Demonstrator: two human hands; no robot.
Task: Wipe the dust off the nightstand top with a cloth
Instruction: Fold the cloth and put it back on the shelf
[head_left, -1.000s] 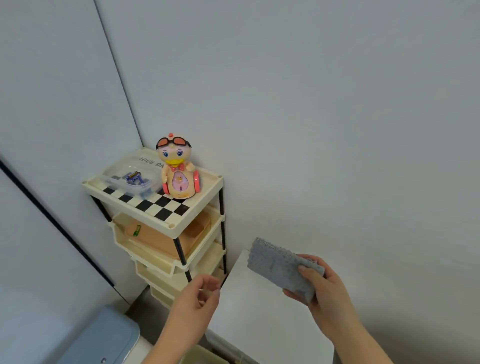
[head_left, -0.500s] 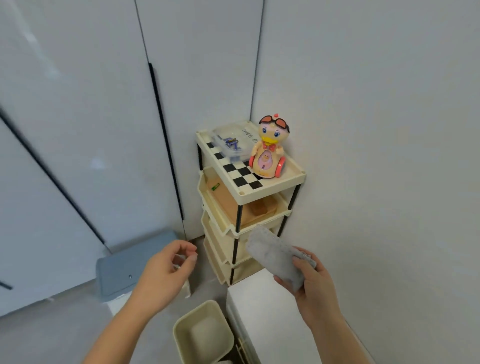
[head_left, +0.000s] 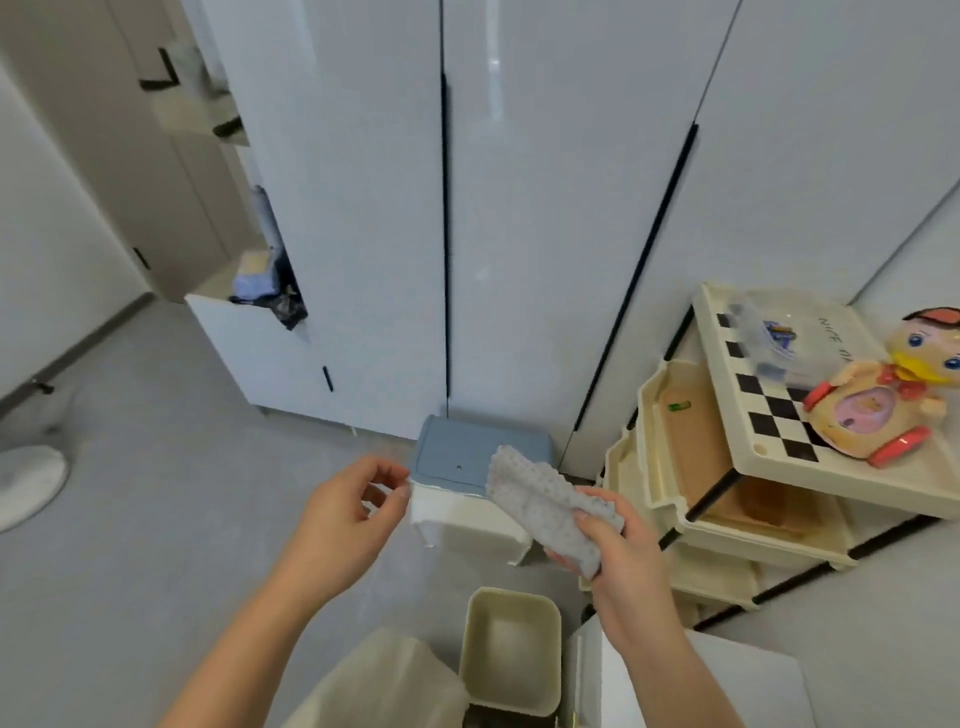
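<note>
Clamping a folded grey dimpled cloth (head_left: 553, 512) between thumb and fingers, the right hand (head_left: 618, 553) holds it in the air above the floor. Left hand (head_left: 348, 512) hangs near it, holding nothing, fingers loosely curled and apart. A white nightstand top (head_left: 748, 686) shows at the near right corner. Right of the cloth, a cream tiered plastic shelf (head_left: 748, 457) carries a checkered tray lettered "NICE D…", the rest hidden, and a yellow duck toy (head_left: 883, 400). Beyond stands a blue-lidded white bin (head_left: 467, 462).
</note>
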